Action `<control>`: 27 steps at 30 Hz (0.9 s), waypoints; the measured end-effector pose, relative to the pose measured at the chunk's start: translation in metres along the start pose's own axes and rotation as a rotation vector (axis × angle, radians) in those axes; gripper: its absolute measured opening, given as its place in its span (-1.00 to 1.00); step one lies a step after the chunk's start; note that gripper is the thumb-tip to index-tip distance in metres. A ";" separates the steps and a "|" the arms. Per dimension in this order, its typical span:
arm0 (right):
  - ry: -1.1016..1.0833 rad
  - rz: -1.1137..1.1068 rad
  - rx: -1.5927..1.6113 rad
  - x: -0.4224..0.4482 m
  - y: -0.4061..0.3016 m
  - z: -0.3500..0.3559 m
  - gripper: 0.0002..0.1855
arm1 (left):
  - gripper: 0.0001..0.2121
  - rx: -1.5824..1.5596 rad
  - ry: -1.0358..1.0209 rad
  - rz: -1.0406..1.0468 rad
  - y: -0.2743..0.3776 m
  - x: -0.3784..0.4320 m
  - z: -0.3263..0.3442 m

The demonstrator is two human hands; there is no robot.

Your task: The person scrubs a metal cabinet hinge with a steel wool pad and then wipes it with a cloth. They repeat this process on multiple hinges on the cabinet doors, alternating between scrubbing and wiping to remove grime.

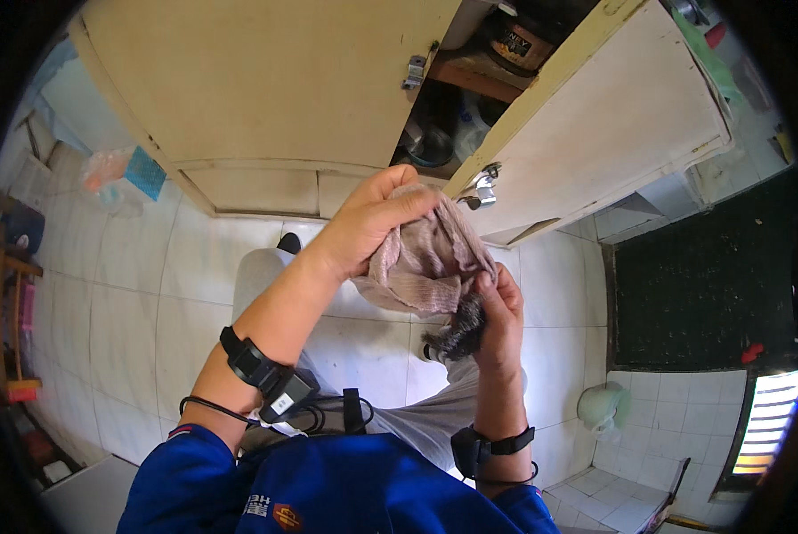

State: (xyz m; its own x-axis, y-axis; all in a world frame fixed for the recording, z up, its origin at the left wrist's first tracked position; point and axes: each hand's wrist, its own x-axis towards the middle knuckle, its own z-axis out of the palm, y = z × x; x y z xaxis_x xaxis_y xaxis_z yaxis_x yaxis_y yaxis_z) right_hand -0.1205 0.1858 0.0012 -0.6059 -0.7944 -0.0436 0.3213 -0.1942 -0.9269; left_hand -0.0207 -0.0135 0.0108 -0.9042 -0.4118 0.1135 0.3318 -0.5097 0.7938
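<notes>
A crumpled pinkish-brown cloth (pixel 415 267) is stretched between my two hands, above the tiled floor. My left hand (pixel 382 217) grips its upper left edge, thumb on top. The cloth's right end is pinched between thumb and fingers of my right hand (pixel 499 307). A dark, fuzzy bundle (pixel 462 327), perhaps a scouring pad or a clump of fibre, hangs against the right palm, just below the cloth; how it is held is partly hidden.
Ahead stands a cream wooden cupboard (pixel 272 87), its right door (pixel 606 120) swung out. Inside are a labelled jar (pixel 519 43) on a shelf and a bowl (pixel 432 147) below. A blue-sided box (pixel 145 173) lies on the floor at left; a greenish plastic bag (pixel 602 407) is at right.
</notes>
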 end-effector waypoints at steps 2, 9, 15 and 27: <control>-0.038 0.122 0.072 -0.002 -0.007 -0.010 -0.70 | -0.78 0.036 -0.113 -0.051 0.002 0.003 -0.014; -0.027 0.023 0.200 -0.002 -0.006 -0.033 -0.71 | -0.77 0.343 0.136 0.105 0.002 0.018 -0.004; 0.025 -0.134 0.134 0.004 -0.019 -0.001 -0.85 | -0.81 0.273 0.468 0.511 -0.018 0.046 0.033; 0.242 -0.117 0.124 0.028 0.030 -0.012 -0.89 | -0.78 0.524 0.585 0.384 -0.100 0.028 0.017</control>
State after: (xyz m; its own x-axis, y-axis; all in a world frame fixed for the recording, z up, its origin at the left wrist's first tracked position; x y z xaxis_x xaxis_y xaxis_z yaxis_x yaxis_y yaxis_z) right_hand -0.1365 0.1648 -0.0326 -0.7955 -0.6046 -0.0404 0.3162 -0.3574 -0.8788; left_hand -0.0835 0.0385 -0.0552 -0.4242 -0.8787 0.2188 0.2891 0.0975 0.9523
